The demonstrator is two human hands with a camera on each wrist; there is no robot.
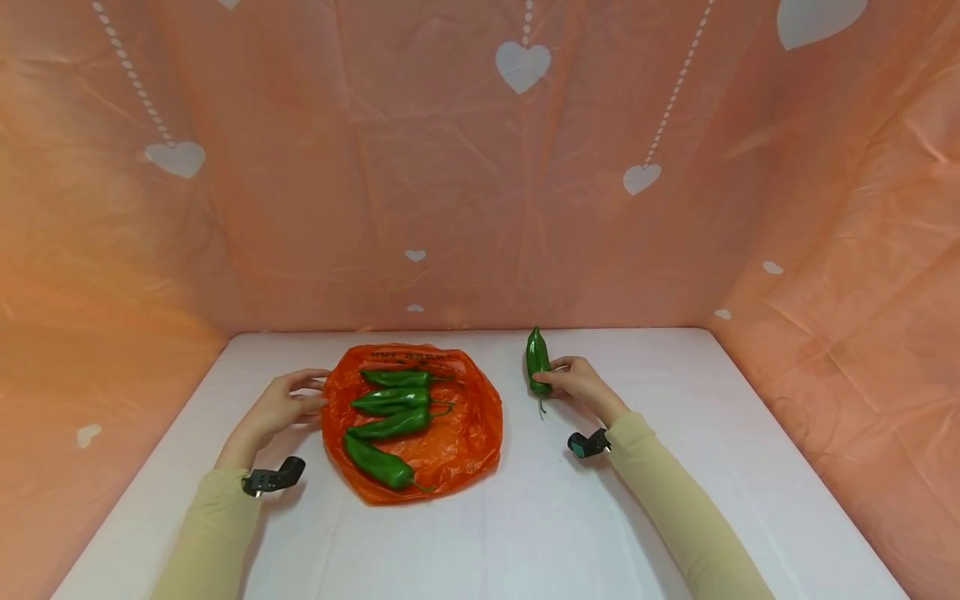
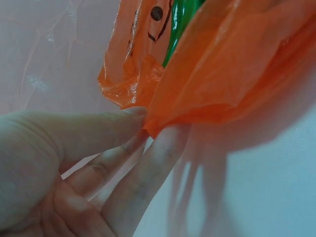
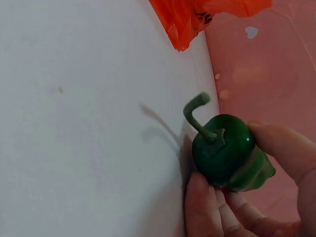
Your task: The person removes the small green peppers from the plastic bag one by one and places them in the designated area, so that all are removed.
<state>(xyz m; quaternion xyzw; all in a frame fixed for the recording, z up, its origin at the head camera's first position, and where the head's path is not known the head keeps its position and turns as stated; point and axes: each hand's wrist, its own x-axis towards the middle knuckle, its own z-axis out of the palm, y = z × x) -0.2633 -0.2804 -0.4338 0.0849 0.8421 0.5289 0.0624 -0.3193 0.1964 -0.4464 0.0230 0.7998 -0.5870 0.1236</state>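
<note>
An orange plastic bag (image 1: 465,433) lies spread on the white table, with several green peppers (image 1: 390,423) on it, their stems mostly toward the right. At its left edge my left hand (image 1: 281,407) pinches the rim of the bag between thumb and fingers, as the left wrist view shows. To the right of the bag, my right hand (image 1: 581,385) grips a single green pepper (image 1: 537,362) between thumb and fingers. In the right wrist view that pepper (image 3: 222,148) has its curved stem toward the camera, and the fingers reach beneath it.
An orange sheet (image 1: 450,183) with white hearts rises behind the table and on both sides. The white table (image 1: 420,550) extends in front of the bag. Each wrist carries a small black camera, such as the right one (image 1: 587,444).
</note>
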